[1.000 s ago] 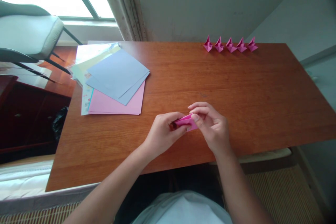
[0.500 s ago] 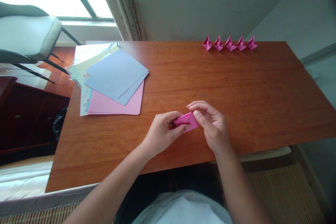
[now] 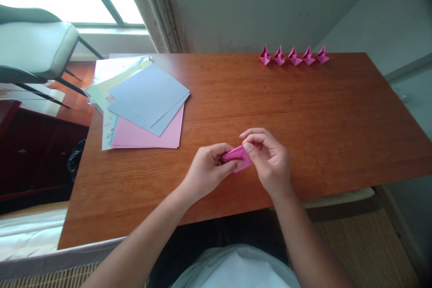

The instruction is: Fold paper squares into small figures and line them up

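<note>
A small folded piece of pink paper (image 3: 236, 157) is held between both hands, just above the wooden table (image 3: 303, 112). My left hand (image 3: 206, 171) pinches its left end with closed fingers. My right hand (image 3: 268, 159) pinches its right end, thumb pressed on the top fold. Much of the paper is hidden by my fingers.
Several finished pink folded paper figures (image 3: 293, 56) stand in a row at the table's far edge. A stack of blue and pink paper sheets (image 3: 148, 105) lies at the left. A grey chair (image 3: 33, 47) stands beyond the table's left end by the window.
My right thumb has shifted a little left along the pink paper's fold, covering more of it. Both hands stay in the same place.
</note>
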A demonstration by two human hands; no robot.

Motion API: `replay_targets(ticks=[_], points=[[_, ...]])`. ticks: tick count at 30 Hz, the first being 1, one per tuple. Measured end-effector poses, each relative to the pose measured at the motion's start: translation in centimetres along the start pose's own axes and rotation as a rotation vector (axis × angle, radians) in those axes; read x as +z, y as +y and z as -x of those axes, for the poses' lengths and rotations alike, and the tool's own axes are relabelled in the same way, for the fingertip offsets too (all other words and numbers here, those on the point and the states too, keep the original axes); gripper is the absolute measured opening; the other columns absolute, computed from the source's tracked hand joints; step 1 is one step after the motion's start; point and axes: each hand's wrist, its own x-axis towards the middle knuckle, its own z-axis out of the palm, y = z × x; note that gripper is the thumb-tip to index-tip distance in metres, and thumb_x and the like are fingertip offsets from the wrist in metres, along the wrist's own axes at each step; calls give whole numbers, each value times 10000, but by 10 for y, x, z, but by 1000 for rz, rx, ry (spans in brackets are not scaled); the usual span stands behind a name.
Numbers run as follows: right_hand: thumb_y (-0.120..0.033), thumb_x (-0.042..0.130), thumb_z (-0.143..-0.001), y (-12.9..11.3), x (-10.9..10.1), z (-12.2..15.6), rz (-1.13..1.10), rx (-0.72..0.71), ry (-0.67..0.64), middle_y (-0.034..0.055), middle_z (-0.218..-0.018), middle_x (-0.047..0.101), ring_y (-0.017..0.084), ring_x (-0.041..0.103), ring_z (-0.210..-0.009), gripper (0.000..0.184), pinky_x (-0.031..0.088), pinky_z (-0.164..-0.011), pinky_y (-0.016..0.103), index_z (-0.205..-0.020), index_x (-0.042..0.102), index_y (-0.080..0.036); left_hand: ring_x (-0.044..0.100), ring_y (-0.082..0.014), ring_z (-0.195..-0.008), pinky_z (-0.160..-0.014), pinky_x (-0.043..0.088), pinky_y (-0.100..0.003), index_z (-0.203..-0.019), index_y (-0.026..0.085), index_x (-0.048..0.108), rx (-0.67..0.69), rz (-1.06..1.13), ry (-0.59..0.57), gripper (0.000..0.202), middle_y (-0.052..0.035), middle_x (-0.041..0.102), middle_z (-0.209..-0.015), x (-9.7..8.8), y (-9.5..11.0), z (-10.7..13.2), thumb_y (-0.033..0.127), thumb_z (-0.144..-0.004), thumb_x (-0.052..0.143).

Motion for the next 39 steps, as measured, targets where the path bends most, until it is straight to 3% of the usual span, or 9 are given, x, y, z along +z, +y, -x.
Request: replay_targets(ticks=[7, 12, 15, 19, 24, 31, 36, 39], points=[[-323, 640, -952, 10, 28, 12, -269, 175, 191, 41, -1087, 654, 176, 626, -973, 95, 514, -820, 311, -922, 664, -235, 532, -114, -638, -577, 421, -212, -812, 141, 695, 28, -81, 96, 92, -2, 621, -704, 3, 8, 0, 233, -822, 690], [-365, 613, -970, 11, 16, 6, -196, 168, 185, 47, -1089, 679, 186, 638, -1061, 137, 510, -940, 328, -990, 673, -244, 535, -121, -636, -571, 426, -207, -801, 155, 692, 27, -146, 106, 98, -3, 626, -695, 1, 7, 0, 251, -820, 683], [-426, 596, -978, 7, 2, 2, -96, 214, 59, 45, -1056, 703, 189, 671, -982, 210, 546, -883, 331, -1079, 664, -255, 544, -124, -643, -577, 435, -207, -809, 157, 704, 35, -132, 100, 104, -4, 632, -699, 1, 7, 1, 260, -816, 692], [-427, 657, -944, 6, -6, 3, -83, 220, -97, 17, -959, 711, 175, 677, -886, 182, 553, -788, 293, -997, 698, -259, 543, -116, -639, -575, 433, -204, -810, 150, 708, 37, -113, 134, 83, -1, 626, -694, 2, 8, 1, 223, -818, 670], [-343, 679, -932, 8, -3, 5, -19, 143, -59, 2, -869, 680, 165, 647, -818, 100, 529, -730, 282, -898, 710, -253, 575, -124, -643, -583, 466, -212, -802, 139, 688, -6, -33, 91, 146, -9, 641, -705, 2, 4, 0, 280, -817, 725], [-360, 685, -921, 8, -7, -2, 61, 175, -62, 17, -829, 686, 169, 635, -763, 150, 513, -669, 288, -851, 710, -229, 663, -151, -723, -647, 566, -234, -994, 129, 729, -35, 164, 15, 305, -57, 713, -836, 2, 12, 0, 418, -921, 666], [-392, 687, -921, 9, -10, -2, -11, 243, -107, 3, -830, 699, 155, 643, -746, 162, 517, -647, 264, -885, 700, -235, 675, -138, -688, -612, 572, -209, -951, 128, 753, -36, 139, 52, 316, -54, 727, -810, -1, 12, 0, 430, -929, 663], [-428, 664, -932, 10, -12, -2, 66, 245, -171, -4, -740, 674, 145, 604, -657, 228, 476, -581, 262, -834, 699, -226, 662, -125, -628, -578, 565, -203, -920, 127, 760, -33, 110, 87, 334, -42, 713, -756, -2, 10, -1, 446, -926, 662]])
